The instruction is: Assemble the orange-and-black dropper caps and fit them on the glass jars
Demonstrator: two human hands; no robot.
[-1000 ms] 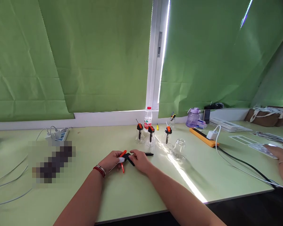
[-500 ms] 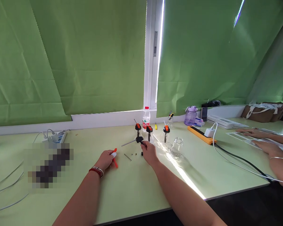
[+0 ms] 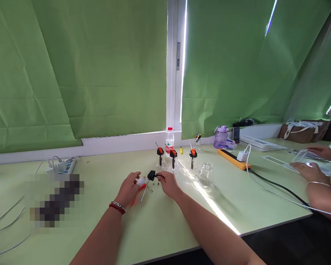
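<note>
A pale green surface (image 3: 160,230) runs the width of the room, its far edge meeting a white sill (image 3: 121,143) below green blinds (image 3: 113,70); a white window frame (image 3: 173,92) parts them, and sunlight falls in a bright streak to the near edge. Between the near and far edges, left of the streak, the right hand (image 3: 169,184) has its grip pinching the thin end of a black piece (image 3: 151,175) with a metal rod (image 3: 143,192) slanting down from it. Just beside it, the left hand (image 3: 129,189) has thumb and forefinger spread; an orange piece (image 3: 134,200) is under that hand, and whether its other fingers hold it I cannot tell. Toward the far edge stand three glass jars (image 3: 173,167) with black-and-orange tops, a red-capped bottle (image 3: 170,140) behind them and an open glass jar (image 3: 205,177) to their right. A purple bottle (image 3: 220,138) stands near the far edge, with an orange power strip (image 3: 228,157) in front of it. Farther right lie stacked white sheets (image 3: 262,143) and a brown bag (image 3: 299,134), while another person's hands (image 3: 307,172) work over sheets. Toward the left edge sit a white power strip (image 3: 71,166) and a pixelated patch hiding what lies there.
</note>
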